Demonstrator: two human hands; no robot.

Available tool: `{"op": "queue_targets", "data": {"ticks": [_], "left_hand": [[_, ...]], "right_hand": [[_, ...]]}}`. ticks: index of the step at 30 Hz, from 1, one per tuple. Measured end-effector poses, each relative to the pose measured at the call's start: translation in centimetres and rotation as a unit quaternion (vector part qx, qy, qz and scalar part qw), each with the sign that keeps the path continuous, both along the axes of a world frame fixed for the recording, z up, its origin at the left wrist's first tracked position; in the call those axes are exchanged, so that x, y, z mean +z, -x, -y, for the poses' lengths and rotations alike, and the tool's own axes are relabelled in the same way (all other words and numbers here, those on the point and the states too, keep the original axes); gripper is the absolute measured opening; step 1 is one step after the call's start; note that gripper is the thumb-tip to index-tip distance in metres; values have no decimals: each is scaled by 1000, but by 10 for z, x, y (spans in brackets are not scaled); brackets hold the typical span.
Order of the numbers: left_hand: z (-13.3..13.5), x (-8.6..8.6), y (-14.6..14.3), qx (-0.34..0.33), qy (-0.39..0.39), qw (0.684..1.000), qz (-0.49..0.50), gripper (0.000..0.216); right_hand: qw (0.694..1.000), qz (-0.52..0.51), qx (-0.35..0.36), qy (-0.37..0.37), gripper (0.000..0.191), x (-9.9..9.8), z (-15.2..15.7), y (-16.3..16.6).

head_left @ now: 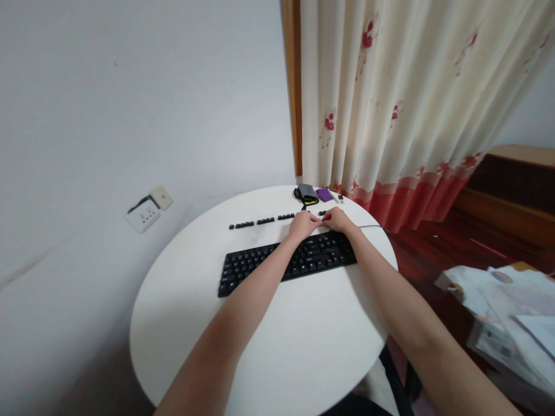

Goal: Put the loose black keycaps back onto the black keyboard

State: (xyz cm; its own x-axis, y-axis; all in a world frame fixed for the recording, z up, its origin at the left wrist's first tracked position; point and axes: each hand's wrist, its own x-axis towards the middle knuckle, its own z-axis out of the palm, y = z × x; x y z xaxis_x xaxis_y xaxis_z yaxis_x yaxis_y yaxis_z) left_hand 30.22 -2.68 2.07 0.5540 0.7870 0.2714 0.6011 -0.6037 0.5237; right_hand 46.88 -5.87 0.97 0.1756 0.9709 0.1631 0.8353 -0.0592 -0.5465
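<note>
A black keyboard (260, 263) lies across a round white table (303, 341). Behind it runs a row of loose black keycaps (264, 221). My left hand (302, 224) and my right hand (337, 219) meet at the keyboard's far right edge, fingertips pinched together. Both hands are closed; what they pinch is too small to make out. The keyboard's thin cable (370, 226) runs off to the right.
A grey and yellow pouch (307, 195), a purple object (324, 195) and a small dark item (340, 199) sit at the table's far edge. A wall socket (143, 216) is at left, a flowered curtain (411, 104) behind, papers (511, 300) at right.
</note>
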Motion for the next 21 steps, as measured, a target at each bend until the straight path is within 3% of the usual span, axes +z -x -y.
{"op": "queue_targets", "data": {"ticks": [6, 15, 21], "left_hand": [[28, -5, -11, -92, 55, 992, 61, 11], [36, -11, -8, -91, 42, 993, 62, 16], [38, -11, -6, -117, 33, 989, 81, 14]], "right_hand": [[998, -39, 7, -41, 17, -4, -2, -16], [992, -98, -8, -80, 11, -11, -9, -20], [980, -152, -1, -127, 20, -1, 0, -19]]}}
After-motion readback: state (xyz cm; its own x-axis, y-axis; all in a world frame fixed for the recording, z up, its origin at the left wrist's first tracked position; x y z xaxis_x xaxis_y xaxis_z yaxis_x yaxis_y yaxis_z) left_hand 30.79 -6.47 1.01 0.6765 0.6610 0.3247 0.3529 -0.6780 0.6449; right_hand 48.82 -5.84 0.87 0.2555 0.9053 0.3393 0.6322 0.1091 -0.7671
